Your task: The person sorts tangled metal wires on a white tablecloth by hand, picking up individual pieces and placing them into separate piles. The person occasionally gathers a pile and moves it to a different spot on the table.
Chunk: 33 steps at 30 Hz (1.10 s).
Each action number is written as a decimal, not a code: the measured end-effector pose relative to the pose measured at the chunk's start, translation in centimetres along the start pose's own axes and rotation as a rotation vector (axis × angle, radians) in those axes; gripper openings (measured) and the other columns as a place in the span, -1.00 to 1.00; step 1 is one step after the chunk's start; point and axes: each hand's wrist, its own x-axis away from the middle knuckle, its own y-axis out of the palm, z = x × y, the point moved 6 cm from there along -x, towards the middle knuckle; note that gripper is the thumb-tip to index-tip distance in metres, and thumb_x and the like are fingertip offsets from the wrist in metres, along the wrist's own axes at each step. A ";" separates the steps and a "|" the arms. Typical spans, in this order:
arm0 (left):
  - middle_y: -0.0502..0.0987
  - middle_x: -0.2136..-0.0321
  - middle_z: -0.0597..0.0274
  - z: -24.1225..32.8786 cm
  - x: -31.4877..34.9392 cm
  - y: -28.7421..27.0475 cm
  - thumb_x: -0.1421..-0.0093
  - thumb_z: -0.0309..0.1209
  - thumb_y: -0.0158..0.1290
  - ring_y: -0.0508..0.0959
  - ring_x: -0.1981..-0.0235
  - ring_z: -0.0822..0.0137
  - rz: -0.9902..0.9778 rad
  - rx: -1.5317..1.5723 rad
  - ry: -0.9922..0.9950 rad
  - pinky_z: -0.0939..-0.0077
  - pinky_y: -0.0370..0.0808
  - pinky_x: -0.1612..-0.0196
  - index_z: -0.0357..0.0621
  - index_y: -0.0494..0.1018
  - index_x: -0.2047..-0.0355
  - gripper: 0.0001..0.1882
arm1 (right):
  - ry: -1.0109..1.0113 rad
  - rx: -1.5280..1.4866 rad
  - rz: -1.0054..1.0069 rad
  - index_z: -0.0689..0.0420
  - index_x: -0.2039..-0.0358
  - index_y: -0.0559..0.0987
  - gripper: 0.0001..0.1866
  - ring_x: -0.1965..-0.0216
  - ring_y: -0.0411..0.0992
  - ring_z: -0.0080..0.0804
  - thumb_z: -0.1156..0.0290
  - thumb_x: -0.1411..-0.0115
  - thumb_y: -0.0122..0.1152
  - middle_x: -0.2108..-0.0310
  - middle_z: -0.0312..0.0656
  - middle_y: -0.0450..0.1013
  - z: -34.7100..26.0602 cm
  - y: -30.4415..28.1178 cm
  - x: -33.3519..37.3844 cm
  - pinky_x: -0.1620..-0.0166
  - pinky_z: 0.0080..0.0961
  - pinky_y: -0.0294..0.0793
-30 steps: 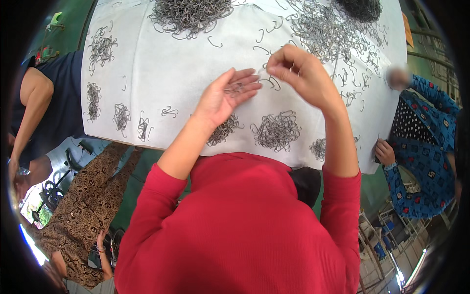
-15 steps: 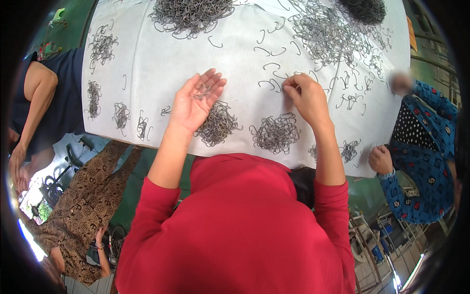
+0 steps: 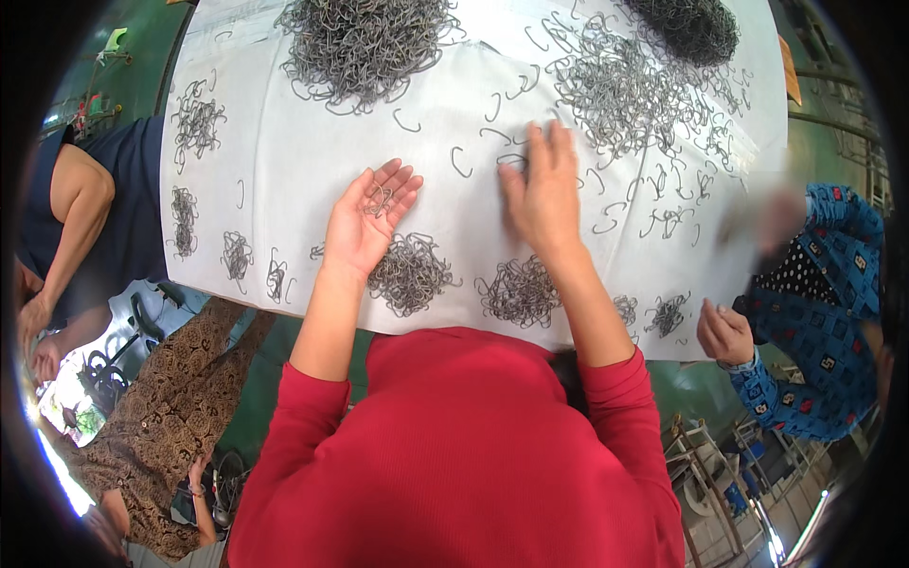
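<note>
My left hand (image 3: 356, 237) is palm up above the table, fingers stretched, with a few bent wire hooks (image 3: 381, 200) lying in the palm. To the right, my right hand (image 3: 547, 204) reaches forward over the white table cover (image 3: 312, 189), palm down and fingers spread, slightly blurred. Nothing shows in it, though its underside is hidden. Loose wire hooks lie around its fingertips, one lone hook (image 3: 456, 162) to their left. A small pile of hooks (image 3: 413, 275) sits by my left wrist, and another pile (image 3: 521, 292) lies beside my right forearm.
A large heap of hooks (image 3: 365, 47) covers the far middle; a wide scatter (image 3: 620, 90) and a dark heap (image 3: 696, 28) lie far right. Smaller piles (image 3: 197, 123) line the left side. A co-worker's hand (image 3: 725, 333) rests near the right edge; other people stand at left.
My right hand has moved left and forward, its pinched fingers now spread. My left hand has shifted slightly, still with hooks in it. The view has tilted so the table appears lower.
</note>
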 end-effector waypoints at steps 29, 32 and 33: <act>0.46 0.17 -0.11 -0.2 -0.1 0.0 -0.30 -0.26 -0.21 0.49 0.08 0.02 -0.033 -0.083 0.009 0.33 0.50 0.03 -0.44 0.31 0.06 -0.58 | -0.115 -0.003 -0.146 0.11 0.12 0.46 -0.67 0.01 0.30 -0.12 0.33 -0.09 0.15 0.11 -0.14 0.37 -0.5 -1.0 -2.8 -0.12 -0.01 0.11; 0.47 0.18 -0.10 -0.1 -0.1 0.2 -0.30 -0.26 -0.21 0.49 0.08 0.03 -0.034 -0.092 0.012 0.34 0.50 0.03 -0.44 0.31 0.07 -0.58 | -0.108 -0.092 -0.054 0.10 0.37 0.55 -0.88 0.33 0.43 -0.22 0.38 -0.07 0.15 0.41 -0.26 0.45 0.4 -1.9 -6.0 0.15 -0.23 0.35; 0.47 0.18 -0.10 -0.1 0.0 0.2 -0.30 -0.25 -0.21 0.49 0.08 0.03 -0.026 -0.101 0.012 0.34 0.50 0.03 -0.44 0.31 0.06 -0.58 | -0.070 -0.117 -0.083 0.10 0.39 0.56 -0.89 0.34 0.43 -0.21 0.39 -0.07 0.16 0.42 -0.25 0.45 1.2 -1.7 -7.4 0.21 -0.26 0.37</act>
